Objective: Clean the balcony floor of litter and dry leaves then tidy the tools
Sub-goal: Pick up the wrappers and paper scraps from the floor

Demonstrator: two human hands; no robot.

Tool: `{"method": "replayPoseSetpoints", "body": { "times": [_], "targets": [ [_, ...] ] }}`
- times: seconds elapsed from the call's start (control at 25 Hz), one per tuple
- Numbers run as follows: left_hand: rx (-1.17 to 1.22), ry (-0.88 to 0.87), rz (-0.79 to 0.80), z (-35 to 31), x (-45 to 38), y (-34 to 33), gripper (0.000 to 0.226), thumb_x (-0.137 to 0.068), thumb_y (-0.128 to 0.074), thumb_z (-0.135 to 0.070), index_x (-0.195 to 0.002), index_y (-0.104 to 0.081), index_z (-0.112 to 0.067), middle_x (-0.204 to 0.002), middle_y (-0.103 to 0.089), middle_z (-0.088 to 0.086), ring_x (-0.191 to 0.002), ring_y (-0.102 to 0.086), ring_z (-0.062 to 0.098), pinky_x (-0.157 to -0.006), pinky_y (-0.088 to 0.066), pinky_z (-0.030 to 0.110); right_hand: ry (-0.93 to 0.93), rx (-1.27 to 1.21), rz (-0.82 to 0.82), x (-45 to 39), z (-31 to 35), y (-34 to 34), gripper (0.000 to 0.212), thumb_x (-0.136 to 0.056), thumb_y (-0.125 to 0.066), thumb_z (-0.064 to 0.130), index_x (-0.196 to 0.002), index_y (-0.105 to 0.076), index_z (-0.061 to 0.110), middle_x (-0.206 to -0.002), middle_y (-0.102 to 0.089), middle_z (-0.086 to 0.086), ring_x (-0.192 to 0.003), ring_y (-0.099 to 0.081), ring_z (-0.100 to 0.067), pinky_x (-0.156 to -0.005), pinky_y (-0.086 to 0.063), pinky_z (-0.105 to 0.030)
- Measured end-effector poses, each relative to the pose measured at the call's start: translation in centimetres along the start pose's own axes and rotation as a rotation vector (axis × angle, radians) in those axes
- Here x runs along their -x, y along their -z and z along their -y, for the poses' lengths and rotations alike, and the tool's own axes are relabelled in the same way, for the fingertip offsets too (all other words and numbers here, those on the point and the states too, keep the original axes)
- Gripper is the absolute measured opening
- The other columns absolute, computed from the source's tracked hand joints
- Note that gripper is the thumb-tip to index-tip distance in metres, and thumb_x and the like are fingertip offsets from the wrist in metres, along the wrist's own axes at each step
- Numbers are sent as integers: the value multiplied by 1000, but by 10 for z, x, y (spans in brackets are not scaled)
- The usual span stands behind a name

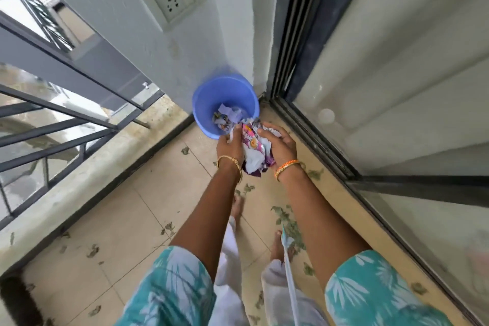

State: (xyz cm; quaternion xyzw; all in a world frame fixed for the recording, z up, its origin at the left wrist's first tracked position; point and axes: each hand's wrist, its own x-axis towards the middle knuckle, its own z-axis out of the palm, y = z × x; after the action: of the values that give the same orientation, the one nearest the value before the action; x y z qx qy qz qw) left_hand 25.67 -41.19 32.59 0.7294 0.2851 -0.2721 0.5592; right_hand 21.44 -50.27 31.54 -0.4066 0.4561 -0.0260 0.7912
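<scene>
A blue plastic bin (211,98) stands in the balcony corner against the white wall, with crumpled wrappers and paper inside (226,118). Between my two hands I hold a bundle of litter (254,151), pink and purple snack wrappers mixed with white paper, just at the bin's near rim. My left hand (229,144) grips the bundle's left side. On the right side, my right hand (279,144) curls around it. Dry leaves (284,213) lie scattered over the beige floor tiles around my bare feet.
A dark metal railing (66,124) over a low concrete ledge runs along the left. A sliding glass door with a dark track (317,145) lines the right. A wall socket (174,0) sits above the bin. A dark object (16,299) lies at the lower left.
</scene>
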Motion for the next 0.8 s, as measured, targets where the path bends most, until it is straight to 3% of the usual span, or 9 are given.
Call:
{"method": "replayPoseSetpoints", "body": {
  "times": [0.16, 0.28, 0.36, 0.4, 0.48, 0.56, 0.64, 0.76, 0.8],
  "targets": [
    [-28, 25, 24, -19, -103, 3, 46, -96, -48, -42, -120, -57, -4, -113, -59, 3, -93, -54, 20, -73, -40, 20, 13, 9, -59, -88, -19, -51, 19, -67, -79, 8, -82, -72, 18, -102, -70, -17, -101, -65, -33, -91, -52, -48],
    [154, 134, 111, -23, -183, 5, 57, -90, -49, -57, -123, -58, -10, -118, -58, 2, -103, -62, 19, -76, -53, 25, -35, 46, -73, -150, -37, -70, 46, -56, -78, 30, -100, -69, 19, -115, -65, -13, -103, -62, -29, -88, -53, -46],
    [191, 244, 167, -13, -226, 13, 84, -72, -53, -77, -132, -55, -19, -122, -56, 0, -106, -62, 23, -84, -54, 35, -142, 111, 12, -172, -44, -74, 51, -75, -66, 33, -124, -56, 27, -133, -53, -5, -118, -52, -25, -91, -45, -45],
    [138, 281, 177, 4, -259, 18, 101, -52, -58, -87, -134, -54, -28, -131, -55, -1, -110, -60, 27, -93, -49, 45, -188, 140, 42, -179, -47, -74, 48, -86, -57, 28, -133, -47, 29, -139, -47, -2, -124, -45, -23, -95, -41, -45],
    [90, 343, 197, 20, -293, 30, 123, -26, -63, -91, -135, -50, -37, -139, -53, -1, -119, -53, 32, -99, -38, 57, -231, 159, 36, -188, -48, -72, 42, -95, -46, 21, -137, -42, 27, -137, -43, 1, -123, -40, -18, -97, -36, -42],
    [15, 342, 170, 14, -282, 33, 110, -46, -64, -86, -140, -43, -33, -141, -47, -5, -121, -49, 27, -99, -39, 57, -239, 142, -13, -187, -44, -68, 32, -96, -45, 20, -127, -51, 26, -130, -46, 1, -112, -39, -14, -91, -36, -37],
    [-99, 195, 89, -12, -240, 31, 73, -83, -59, -58, -141, -40, -19, -141, -44, 3, -121, -48, 25, -103, -40, 49, -223, 136, -63, -179, -36, -65, 19, -93, -50, 20, -111, -58, 23, -120, -53, -1, -107, -43, -14, -84, -41, -34],
    [-449, -75, 13, -24, -200, 26, 42, -92, -58, -28, -126, -50, -5, -129, -52, 17, -115, -52, 30, -94, -39, 32, -48, 206, -212, -157, -23, -56, 8, -81, -59, 22, -76, -65, 19, -82, -64, -5, -81, -56, -17, -67, -46, -29],
    [-542, -153, 39, -29, -186, 22, 34, -92, -58, -23, -120, -54, -5, -124, -55, 16, -113, -54, 30, -91, -39, 29, 44, 258, -292, -147, -19, -53, 21, -79, -58, 22, -59, -59, 20, -65, -60, -3, -68, -55, -17, -63, -45, -29]
  ]
}}
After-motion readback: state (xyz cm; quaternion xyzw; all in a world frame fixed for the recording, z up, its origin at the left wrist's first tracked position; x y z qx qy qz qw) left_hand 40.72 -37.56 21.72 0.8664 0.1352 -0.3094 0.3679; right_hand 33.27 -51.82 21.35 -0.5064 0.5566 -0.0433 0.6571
